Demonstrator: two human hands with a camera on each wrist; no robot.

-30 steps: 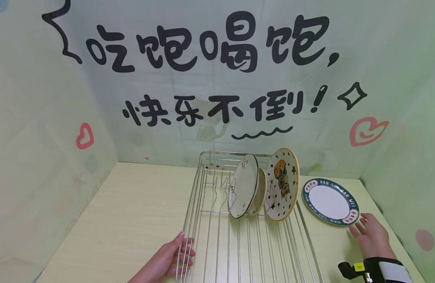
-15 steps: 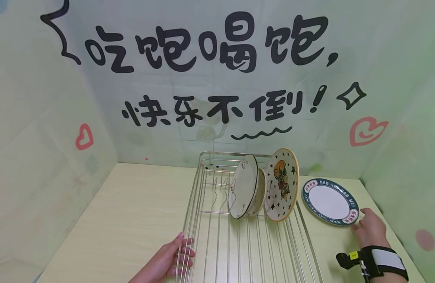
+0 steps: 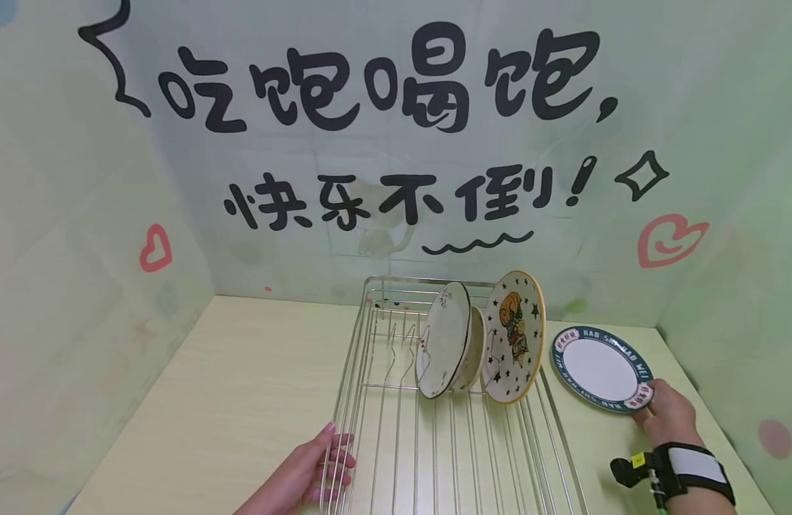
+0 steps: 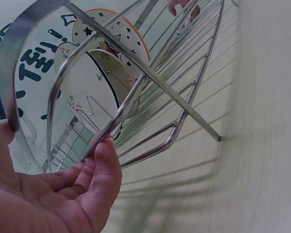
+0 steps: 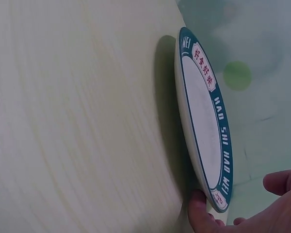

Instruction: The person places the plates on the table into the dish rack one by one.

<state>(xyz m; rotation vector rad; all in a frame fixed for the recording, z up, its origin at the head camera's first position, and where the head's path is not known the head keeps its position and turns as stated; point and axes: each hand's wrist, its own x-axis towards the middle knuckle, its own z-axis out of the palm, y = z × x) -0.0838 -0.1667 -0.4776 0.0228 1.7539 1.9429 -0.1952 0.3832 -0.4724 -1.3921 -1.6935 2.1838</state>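
A wire dish rack [image 3: 398,429] stands in the middle of the table. My left hand [image 3: 308,465] holds its left side rail; the left wrist view shows the fingers [image 4: 104,160] curled against the wire. In the rack, a white bowl with a black rim [image 3: 442,343], a cream bowl [image 3: 474,350] and a star-patterned plate with an orange rim [image 3: 514,336] stand on edge. A white plate with a blue lettered rim [image 3: 602,368] lies right of the rack. My right hand [image 3: 672,415] has its fingers at and under the near rim, the thumb [image 5: 281,182] raised apart from it.
The pale wooden table [image 3: 241,386] extends to the left of the rack. A printed cloth backdrop [image 3: 383,157] with black lettering closes off the back and both sides. A black strap with a small camera [image 3: 675,468] sits on my right wrist.
My right hand has moved in to the near right rim of the blue-rimmed plate, its fingers slipping beneath the edge. The left hand, rack and dishes have stayed in place.
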